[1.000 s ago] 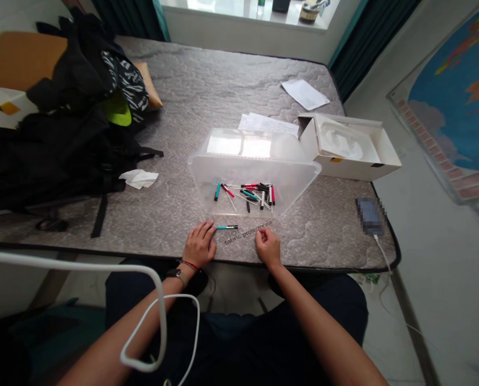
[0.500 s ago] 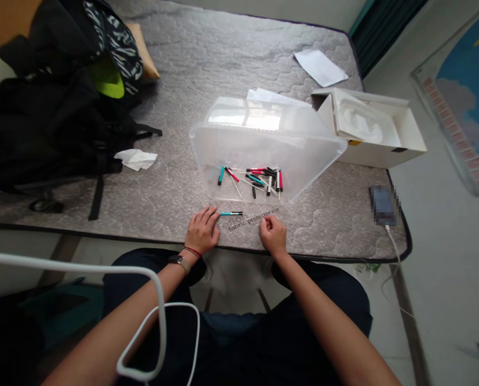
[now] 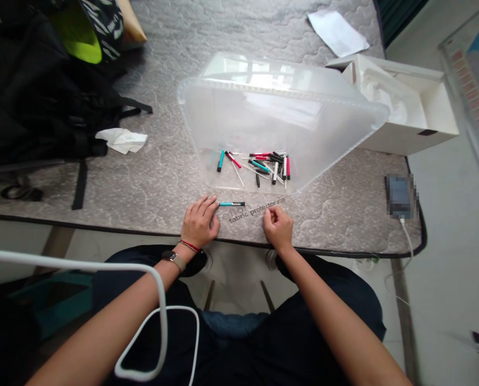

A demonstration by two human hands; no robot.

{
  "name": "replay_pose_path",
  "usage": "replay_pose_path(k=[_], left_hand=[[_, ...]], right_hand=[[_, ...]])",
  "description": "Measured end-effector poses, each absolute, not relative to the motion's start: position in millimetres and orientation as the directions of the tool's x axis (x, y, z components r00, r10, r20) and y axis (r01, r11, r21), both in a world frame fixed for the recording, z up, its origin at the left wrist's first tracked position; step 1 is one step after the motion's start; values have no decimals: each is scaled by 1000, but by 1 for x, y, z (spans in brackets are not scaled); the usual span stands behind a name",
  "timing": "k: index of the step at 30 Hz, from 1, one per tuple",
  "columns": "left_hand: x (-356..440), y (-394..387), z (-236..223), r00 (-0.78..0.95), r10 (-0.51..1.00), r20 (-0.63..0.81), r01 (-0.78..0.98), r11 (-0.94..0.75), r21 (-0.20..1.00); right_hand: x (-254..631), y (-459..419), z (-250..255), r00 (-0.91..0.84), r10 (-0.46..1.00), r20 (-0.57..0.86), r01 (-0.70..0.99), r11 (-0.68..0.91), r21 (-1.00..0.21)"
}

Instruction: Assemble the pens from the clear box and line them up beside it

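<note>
My left hand lies palm down on the grey quilted mattress, fingers stretched out. Its fingertips are at the teal end of a slim teal-and-black pen; whether they touch it I cannot tell. To the right, my right hand rests as a loose fist beside the printed words "fabric protector", with nothing showing in it. Just beyond both hands, a clear plastic bin lies with its opening towards me. Inside are several teal, red, black and white pen parts and thin white sticks.
Black bags and a crumpled tissue are on the left. A white open box stands against the bin's right side, with paper behind it. A phone-like device with a cable lies at the right edge. A white cable hangs before me.
The view has tipped downward and come closer, so the window sill has left the picture. Both hands, the pen and the bin keep about the same places on the mattress.
</note>
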State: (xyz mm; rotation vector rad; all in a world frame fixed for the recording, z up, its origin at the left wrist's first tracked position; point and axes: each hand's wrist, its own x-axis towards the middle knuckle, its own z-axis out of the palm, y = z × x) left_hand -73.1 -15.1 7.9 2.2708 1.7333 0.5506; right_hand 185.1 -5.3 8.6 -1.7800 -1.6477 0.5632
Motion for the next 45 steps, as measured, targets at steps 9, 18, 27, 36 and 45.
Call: replay_pose_path(k=[9,18,27,36,45], left_hand=[[-74,-14,4,237,963,129,884,-269,383],[-72,-13,8,240,965,106,905,-262,336],[-70,-13,14,239,961,140,905,-273,328],[-77,-11,1,288,952,100,903,-305,301],[-75,-4,12,272,960,62,894,-276,354]], right_hand=[[184,-5,8,87,991,103,738,6,-674],[184,-5,6,54,993,108,751,31,-659],[184,-5,8,42,992,118,746,48,-664],[188,-1,8,-50,998,32,728,59,-683],[237,-8,30,-106,991,-86,745,22,-666]])
